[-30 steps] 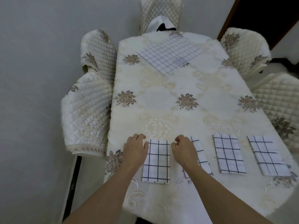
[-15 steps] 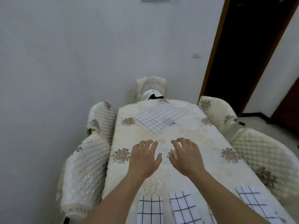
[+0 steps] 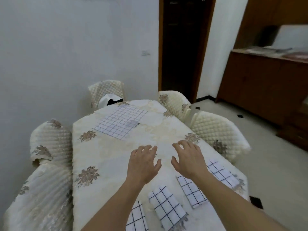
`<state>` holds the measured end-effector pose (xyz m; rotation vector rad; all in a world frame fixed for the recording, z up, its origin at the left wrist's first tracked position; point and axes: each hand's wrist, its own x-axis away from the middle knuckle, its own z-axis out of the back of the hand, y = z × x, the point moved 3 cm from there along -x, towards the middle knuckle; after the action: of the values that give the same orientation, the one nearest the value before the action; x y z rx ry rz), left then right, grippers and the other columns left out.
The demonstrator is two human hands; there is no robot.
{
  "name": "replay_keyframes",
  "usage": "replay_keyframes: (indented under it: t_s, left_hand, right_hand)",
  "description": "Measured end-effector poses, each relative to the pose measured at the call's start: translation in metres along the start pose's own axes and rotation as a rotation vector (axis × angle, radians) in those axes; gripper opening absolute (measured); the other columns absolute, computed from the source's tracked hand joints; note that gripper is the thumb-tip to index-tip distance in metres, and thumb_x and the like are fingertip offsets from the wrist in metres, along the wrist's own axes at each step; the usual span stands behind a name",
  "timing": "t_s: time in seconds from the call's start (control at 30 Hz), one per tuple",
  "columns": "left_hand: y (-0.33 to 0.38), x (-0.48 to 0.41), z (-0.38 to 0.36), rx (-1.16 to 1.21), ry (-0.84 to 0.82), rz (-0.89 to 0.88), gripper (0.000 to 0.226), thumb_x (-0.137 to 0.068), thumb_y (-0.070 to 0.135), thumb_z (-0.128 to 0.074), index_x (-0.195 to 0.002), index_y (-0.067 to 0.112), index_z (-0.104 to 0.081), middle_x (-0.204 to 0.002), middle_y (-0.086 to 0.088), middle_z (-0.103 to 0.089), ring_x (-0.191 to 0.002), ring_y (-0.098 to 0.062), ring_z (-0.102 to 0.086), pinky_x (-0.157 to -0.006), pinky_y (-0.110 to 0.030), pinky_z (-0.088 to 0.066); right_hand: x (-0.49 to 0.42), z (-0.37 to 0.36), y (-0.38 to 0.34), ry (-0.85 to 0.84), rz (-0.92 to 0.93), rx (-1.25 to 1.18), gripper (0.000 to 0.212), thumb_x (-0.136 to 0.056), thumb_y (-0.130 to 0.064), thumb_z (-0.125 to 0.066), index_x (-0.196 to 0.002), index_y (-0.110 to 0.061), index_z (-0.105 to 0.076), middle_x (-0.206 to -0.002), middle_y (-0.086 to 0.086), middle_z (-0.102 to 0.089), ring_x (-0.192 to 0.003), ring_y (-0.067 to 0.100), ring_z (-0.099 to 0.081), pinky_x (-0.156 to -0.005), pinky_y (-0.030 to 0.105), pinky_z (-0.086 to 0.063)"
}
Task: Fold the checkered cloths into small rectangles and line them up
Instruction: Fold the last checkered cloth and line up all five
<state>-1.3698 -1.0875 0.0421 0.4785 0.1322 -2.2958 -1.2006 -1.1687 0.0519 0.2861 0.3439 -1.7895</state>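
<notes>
Over the middle of the table both arms are stretched forward, palms turned down. The left hand (image 3: 143, 164) has its fingers spread and nearly straight. The right hand (image 3: 188, 159) is beside it, a little apart, with fingers spread and slightly bent at the tips. Both hands are loose and hold nothing. Whether they touch the tablecloth (image 3: 108, 155) or hang just over it, I cannot tell.

One second ago the two hands were at the near edge, one on each side of the leftmost folded cloth (image 3: 136, 217). Now they are beyond the row, between it and the unfolded cloth (image 3: 120, 124), which lies flat at the far end as before. Compared with half a second ago, the pose of the hands is almost the same. The view has turned to the right, so a wooden cabinet (image 3: 258, 89) and more of the row are now seen.

I count four folded cloths, white with dark lines, in a row along the near edge, each apart from the next. The left forearm covers part of the leftmost one, and the right forearm covers part of the two on the right. The unfolded cloth is only one. The chairs (image 3: 216, 130) with quilted covers are five: two at the left side, two at the right, one at the far end.
</notes>
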Motion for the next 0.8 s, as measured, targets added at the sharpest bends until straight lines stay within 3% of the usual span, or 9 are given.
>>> replay_keyframes:
  t_s: [0.2,0.3,0.43,0.6,0.8]
  left_hand:
    - [0.117,-0.019,-0.036,0.115,-0.044,-0.290,0.052,-0.087,0.053,-0.046,-0.123,0.021,-0.065,-0.117,0.000,-0.068,-0.104,-0.024,-0.064,-0.084,-0.042,-0.051]
    - [0.173,-0.030,-0.042,0.162,-0.041,-0.403,0.053,-0.087,0.053,-0.042,-0.123,0.020,-0.065,-0.116,0.000,-0.068,-0.102,-0.025,-0.063,-0.083,-0.042,-0.050]
    - [0.247,-0.044,-0.044,0.229,-0.048,-0.533,0.055,-0.087,0.052,-0.039,-0.122,0.018,-0.064,-0.115,-0.002,-0.068,-0.101,-0.027,-0.063,-0.080,-0.042,-0.050]
    - [0.327,-0.047,-0.053,0.316,-0.014,-0.632,0.048,-0.084,0.050,-0.044,-0.115,0.019,-0.064,-0.111,0.000,-0.067,-0.096,-0.026,-0.062,-0.077,-0.040,-0.048]
    - [0.406,-0.064,-0.095,0.314,-0.062,-0.682,0.050,-0.085,0.052,-0.041,-0.118,0.020,-0.062,-0.114,0.000,-0.066,-0.098,-0.027,-0.063,-0.080,-0.042,-0.050]
  right_hand:
    - [0.085,0.022,0.102,0.000,-0.300,0.137,0.043,-0.078,-0.044,-0.058,-0.115,-0.023,-0.066,-0.111,0.000,-0.065,-0.099,0.025,-0.062,-0.084,0.042,-0.050]
    - [0.127,0.046,0.146,0.013,-0.462,0.203,0.043,-0.077,-0.045,-0.050,-0.110,-0.023,-0.066,-0.103,-0.001,-0.065,-0.093,0.026,-0.062,-0.082,0.040,-0.049]
    - [0.177,0.075,0.195,-0.015,-0.617,0.246,0.043,-0.078,-0.043,-0.063,-0.116,-0.023,-0.066,-0.113,0.002,-0.065,-0.105,0.027,-0.061,-0.091,0.042,-0.046]
    - [0.225,0.084,0.246,-0.018,-0.742,0.248,0.049,-0.079,-0.046,-0.049,-0.119,-0.022,-0.064,-0.119,0.002,-0.063,-0.110,0.026,-0.058,-0.093,0.044,-0.045]
    - [0.249,0.068,0.327,-0.018,-0.790,0.235,0.045,-0.081,-0.044,-0.059,-0.119,-0.021,-0.064,-0.117,0.004,-0.064,-0.108,0.026,-0.059,-0.091,0.044,-0.047]
